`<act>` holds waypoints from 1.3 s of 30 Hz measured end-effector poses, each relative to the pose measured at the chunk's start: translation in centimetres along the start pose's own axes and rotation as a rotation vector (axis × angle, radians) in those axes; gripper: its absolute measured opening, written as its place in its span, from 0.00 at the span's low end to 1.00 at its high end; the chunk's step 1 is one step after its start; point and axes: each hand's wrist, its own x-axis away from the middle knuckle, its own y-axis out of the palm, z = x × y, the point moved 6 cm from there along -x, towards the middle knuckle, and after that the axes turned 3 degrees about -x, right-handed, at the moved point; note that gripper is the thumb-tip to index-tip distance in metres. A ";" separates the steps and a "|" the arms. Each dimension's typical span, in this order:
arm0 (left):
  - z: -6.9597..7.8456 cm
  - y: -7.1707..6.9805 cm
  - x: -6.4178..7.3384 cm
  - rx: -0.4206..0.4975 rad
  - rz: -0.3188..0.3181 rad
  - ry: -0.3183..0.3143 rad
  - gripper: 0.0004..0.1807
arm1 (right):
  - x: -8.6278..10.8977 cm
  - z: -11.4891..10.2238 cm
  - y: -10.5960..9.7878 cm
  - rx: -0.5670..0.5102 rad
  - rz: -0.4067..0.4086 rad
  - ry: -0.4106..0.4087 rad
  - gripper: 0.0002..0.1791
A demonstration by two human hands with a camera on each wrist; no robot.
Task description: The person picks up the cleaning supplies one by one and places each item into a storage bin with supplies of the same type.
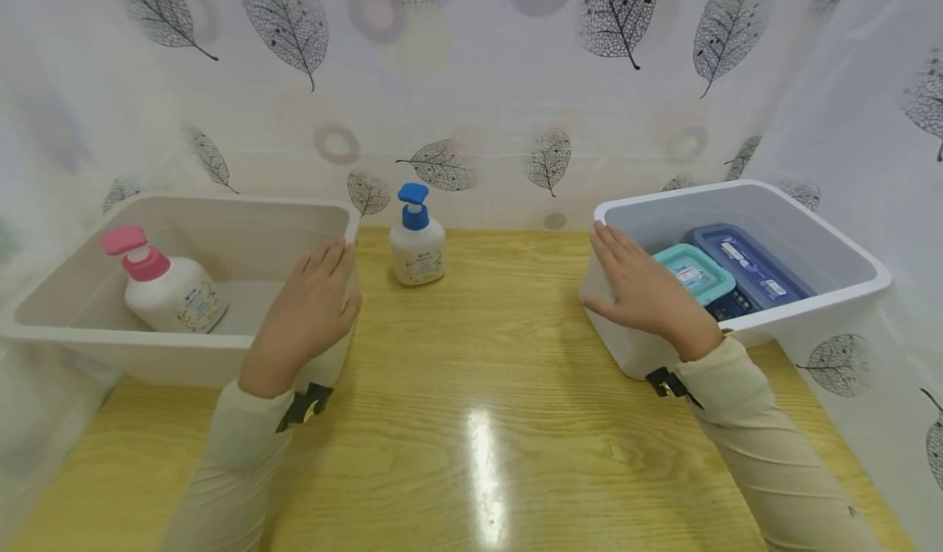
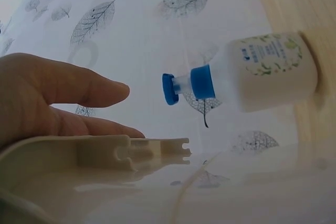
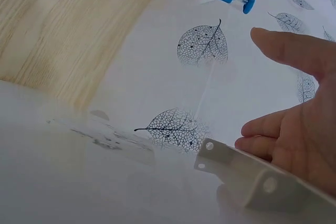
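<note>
My left hand [image 1: 309,310] lies with straight fingers over the right rim of the left white bin [image 1: 184,340]. Inside that bin a white pump bottle with a pink top [image 1: 177,294] leans at a tilt. My right hand [image 1: 641,290] rests, fingers extended, on the left rim of the right white bin [image 1: 818,305]. That bin holds a teal-lidded container [image 1: 696,273] and a larger blue-lidded container [image 1: 751,265]. Between the bins a pump bottle with a blue top [image 1: 418,249] stands upright on the table; the left wrist view shows this bottle [image 2: 273,72] beyond my thumb.
The wooden table [image 1: 471,355] runs between and in front of the bins. Behind it hangs a pale curtain [image 1: 457,85] printed with leaves, which also closes off both sides. Dark wrist straps [image 1: 305,409] sit over both sleeves.
</note>
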 end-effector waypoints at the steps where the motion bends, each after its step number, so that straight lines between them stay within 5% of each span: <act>1: 0.0 0.0 0.0 0.002 -0.001 0.000 0.34 | 0.0 0.0 0.0 0.010 -0.002 -0.002 0.49; 15: -0.1 -0.6 -0.1 -0.013 0.010 0.016 0.34 | -0.3 0.0 0.4 0.059 0.007 0.000 0.50; 23: -0.2 -1.1 -0.1 -0.011 0.040 0.012 0.35 | 0.2 0.6 -0.3 -0.105 -0.004 0.046 0.51; 33: -0.1 -0.8 -0.1 -0.028 0.055 0.023 0.34 | 0.7 1.3 -0.1 -0.016 -0.016 -0.006 0.49; 39: 1.7 -0.8 -0.5 -0.076 0.101 0.044 0.36 | 0.7 1.4 -0.5 0.007 -0.052 -0.024 0.50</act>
